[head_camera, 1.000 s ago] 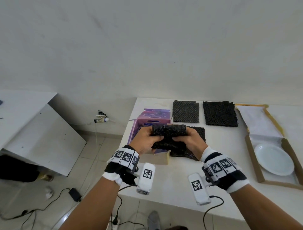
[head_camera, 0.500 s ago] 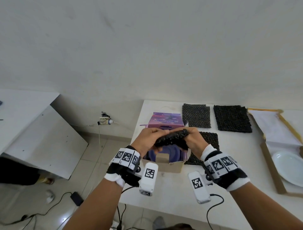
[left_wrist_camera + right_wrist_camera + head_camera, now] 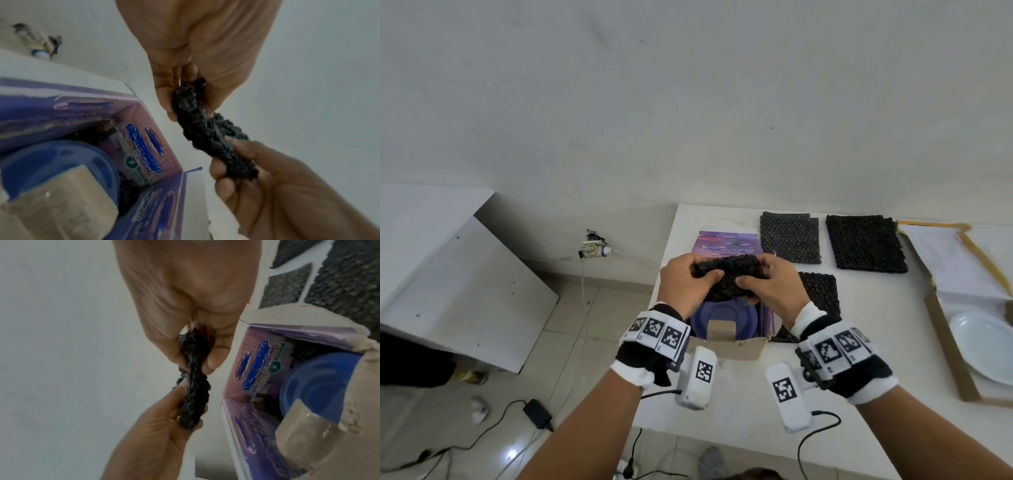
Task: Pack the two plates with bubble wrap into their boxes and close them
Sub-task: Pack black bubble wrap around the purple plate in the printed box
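Both hands hold one black bubble wrap sheet just above the open purple box. My left hand pinches its left end and my right hand pinches its right end. A blue plate lies inside the box under the wrap, with black wrap beneath it. In the left wrist view the bubble wrap sheet runs edge-on between thumb and fingers of both hands, beside the blue plate. The right wrist view shows the same bubble wrap sheet and blue plate. A white plate lies in an open brown box at the right.
Three more black bubble wrap sheets lie on the white table: two at the back and one right of the purple box. The table's left edge drops to a floor with cables. A white panel leans at the left.
Both hands have carried the bubble wrap forward over the purple box's opening. The blue plate inside now shows beneath it. The view has shifted left.
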Motion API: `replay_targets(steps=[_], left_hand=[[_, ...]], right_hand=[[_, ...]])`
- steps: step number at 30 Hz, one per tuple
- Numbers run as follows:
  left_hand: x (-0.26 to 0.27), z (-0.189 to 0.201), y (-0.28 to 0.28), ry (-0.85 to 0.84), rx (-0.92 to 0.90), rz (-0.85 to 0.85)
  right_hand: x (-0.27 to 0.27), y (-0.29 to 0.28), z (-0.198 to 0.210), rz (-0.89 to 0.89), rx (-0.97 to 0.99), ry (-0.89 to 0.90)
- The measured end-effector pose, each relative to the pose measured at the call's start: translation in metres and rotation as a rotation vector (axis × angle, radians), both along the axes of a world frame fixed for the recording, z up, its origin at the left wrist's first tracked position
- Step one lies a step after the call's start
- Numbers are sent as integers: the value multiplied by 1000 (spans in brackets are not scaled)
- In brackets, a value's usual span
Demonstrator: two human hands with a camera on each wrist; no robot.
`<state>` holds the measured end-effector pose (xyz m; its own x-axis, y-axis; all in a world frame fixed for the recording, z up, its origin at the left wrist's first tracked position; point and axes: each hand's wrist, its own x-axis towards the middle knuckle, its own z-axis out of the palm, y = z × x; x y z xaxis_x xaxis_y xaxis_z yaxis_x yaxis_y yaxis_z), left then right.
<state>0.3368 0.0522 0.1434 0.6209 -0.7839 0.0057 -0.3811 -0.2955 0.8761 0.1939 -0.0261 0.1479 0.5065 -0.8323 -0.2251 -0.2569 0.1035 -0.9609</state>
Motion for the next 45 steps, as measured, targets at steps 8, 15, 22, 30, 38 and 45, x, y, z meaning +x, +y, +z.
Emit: replay_targets(steps=[8, 15, 22, 30, 38, 45], left_hand=[[-8, -4, -3, 29, 36, 66], [-17, -11, 4, 246, -11, -1], [-24, 1, 12, 493, -43, -25], [-20, -3, 15, 314, 24, -32], [-18, -15, 26, 129, -30, -128], [-3, -39, 44, -123, 212, -341]], right_hand=[[4, 14, 1, 15, -600, 214], [9, 15, -1, 16, -671, 228], [7, 24, 0, 162, -698, 277], [9, 32, -18, 265, -823, 403], [0, 1, 0, 365, -640, 480], [10, -21, -4, 585, -642, 775]])
